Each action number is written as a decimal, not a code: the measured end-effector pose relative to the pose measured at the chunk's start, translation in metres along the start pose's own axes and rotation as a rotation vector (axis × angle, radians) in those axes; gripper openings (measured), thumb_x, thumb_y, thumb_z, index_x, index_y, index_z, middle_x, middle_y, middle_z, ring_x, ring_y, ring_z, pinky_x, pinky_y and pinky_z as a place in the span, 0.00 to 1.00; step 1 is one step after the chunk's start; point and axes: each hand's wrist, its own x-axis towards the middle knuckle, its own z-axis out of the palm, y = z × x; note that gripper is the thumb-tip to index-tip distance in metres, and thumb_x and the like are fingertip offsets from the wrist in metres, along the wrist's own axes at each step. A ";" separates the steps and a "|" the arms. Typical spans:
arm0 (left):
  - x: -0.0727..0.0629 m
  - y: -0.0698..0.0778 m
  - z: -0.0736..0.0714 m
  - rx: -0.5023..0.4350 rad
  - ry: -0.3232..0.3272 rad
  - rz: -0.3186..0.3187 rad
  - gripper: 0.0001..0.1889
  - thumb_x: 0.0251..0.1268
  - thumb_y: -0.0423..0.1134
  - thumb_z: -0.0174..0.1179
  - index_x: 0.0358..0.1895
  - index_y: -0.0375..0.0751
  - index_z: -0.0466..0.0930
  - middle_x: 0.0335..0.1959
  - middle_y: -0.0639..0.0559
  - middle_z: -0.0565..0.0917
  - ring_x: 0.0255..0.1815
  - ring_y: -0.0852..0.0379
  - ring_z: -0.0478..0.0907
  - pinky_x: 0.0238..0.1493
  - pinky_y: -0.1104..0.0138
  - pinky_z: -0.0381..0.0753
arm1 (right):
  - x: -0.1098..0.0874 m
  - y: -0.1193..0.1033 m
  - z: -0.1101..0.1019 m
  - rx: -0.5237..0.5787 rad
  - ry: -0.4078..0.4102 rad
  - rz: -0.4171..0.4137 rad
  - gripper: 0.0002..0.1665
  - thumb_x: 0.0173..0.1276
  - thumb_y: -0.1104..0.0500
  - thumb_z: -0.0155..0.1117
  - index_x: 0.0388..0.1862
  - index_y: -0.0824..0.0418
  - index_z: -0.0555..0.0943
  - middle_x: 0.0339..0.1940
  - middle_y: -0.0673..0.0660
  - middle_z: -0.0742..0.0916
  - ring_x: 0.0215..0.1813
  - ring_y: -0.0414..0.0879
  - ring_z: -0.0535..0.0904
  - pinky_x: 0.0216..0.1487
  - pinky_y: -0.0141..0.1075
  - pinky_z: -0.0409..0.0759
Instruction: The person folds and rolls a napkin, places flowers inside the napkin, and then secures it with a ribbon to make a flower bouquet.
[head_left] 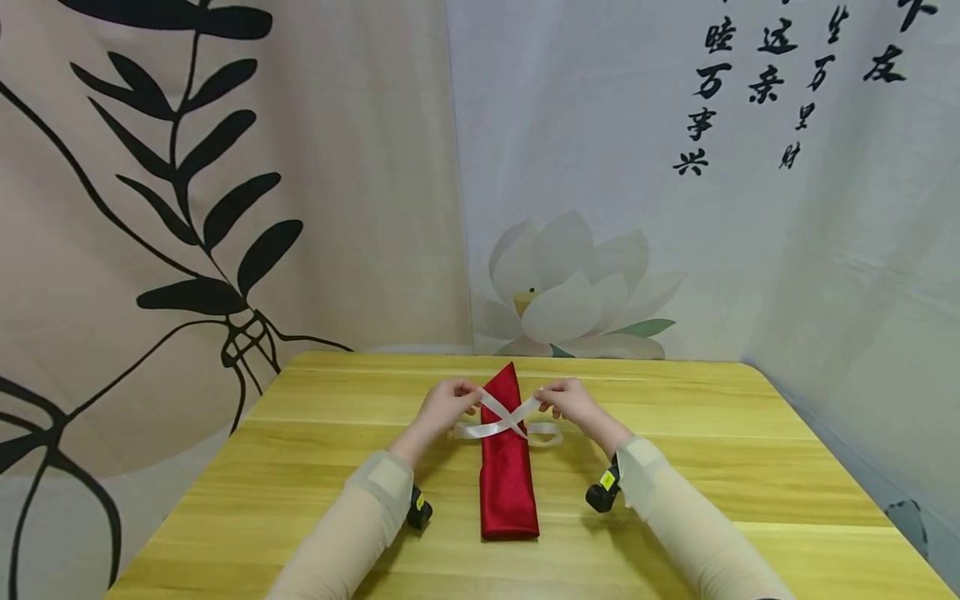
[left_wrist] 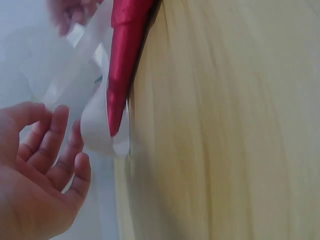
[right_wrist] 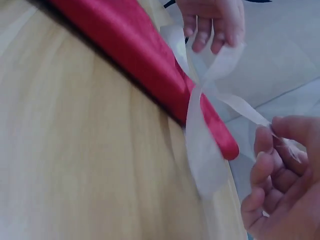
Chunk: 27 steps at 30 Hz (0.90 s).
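A red satin cloth (head_left: 510, 492), folded into a long narrow shape with a pointed far end, lies on the table. Across its upper part a white ribbon (head_left: 493, 428) crosses over itself, and loops of it stick out on both sides. My left hand (head_left: 448, 402) pinches one ribbon end between thumb and forefinger, left of the cloth. On the other side my right hand (head_left: 572, 402) pinches the opposite end; frayed threads (right_wrist: 292, 149) poke out past its fingertips in the right wrist view. Both hands hold the ribbon raised above the cloth.
The yellow wooden table (head_left: 300, 500) has its far edge just beyond the cloth's tip. Behind it hangs a pale curtain (head_left: 375, 208) printed with dark leaves, a lotus and writing. Small black cameras (head_left: 602, 493) are strapped at both wrists over beige sleeves.
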 end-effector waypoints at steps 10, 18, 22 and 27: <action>-0.004 -0.012 -0.024 -0.025 0.152 -0.123 0.07 0.66 0.38 0.60 0.34 0.37 0.80 0.29 0.48 0.85 0.28 0.50 0.82 0.35 0.57 0.80 | -0.008 0.015 -0.019 -0.039 0.092 0.045 0.15 0.70 0.60 0.60 0.42 0.74 0.83 0.24 0.55 0.85 0.25 0.46 0.74 0.29 0.36 0.74; -0.012 -0.029 -0.046 0.044 0.194 -0.232 0.10 0.66 0.41 0.56 0.40 0.38 0.81 0.31 0.50 0.85 0.30 0.49 0.82 0.35 0.58 0.79 | -0.009 0.032 -0.028 -0.016 0.124 0.143 0.16 0.70 0.58 0.61 0.42 0.72 0.82 0.26 0.57 0.83 0.20 0.42 0.70 0.24 0.32 0.71; -0.015 -0.034 -0.057 0.079 0.184 -0.272 0.13 0.66 0.42 0.56 0.43 0.37 0.82 0.31 0.49 0.86 0.31 0.50 0.83 0.31 0.60 0.79 | -0.011 0.038 -0.032 -0.005 0.117 0.181 0.16 0.71 0.56 0.61 0.43 0.71 0.81 0.27 0.59 0.83 0.18 0.40 0.69 0.20 0.30 0.70; -0.015 -0.041 -0.069 0.116 0.160 -0.298 0.14 0.67 0.43 0.56 0.44 0.36 0.82 0.32 0.49 0.86 0.30 0.54 0.84 0.27 0.65 0.76 | -0.012 0.041 -0.038 0.022 0.090 0.171 0.15 0.71 0.57 0.60 0.41 0.71 0.81 0.25 0.57 0.82 0.18 0.41 0.70 0.20 0.31 0.71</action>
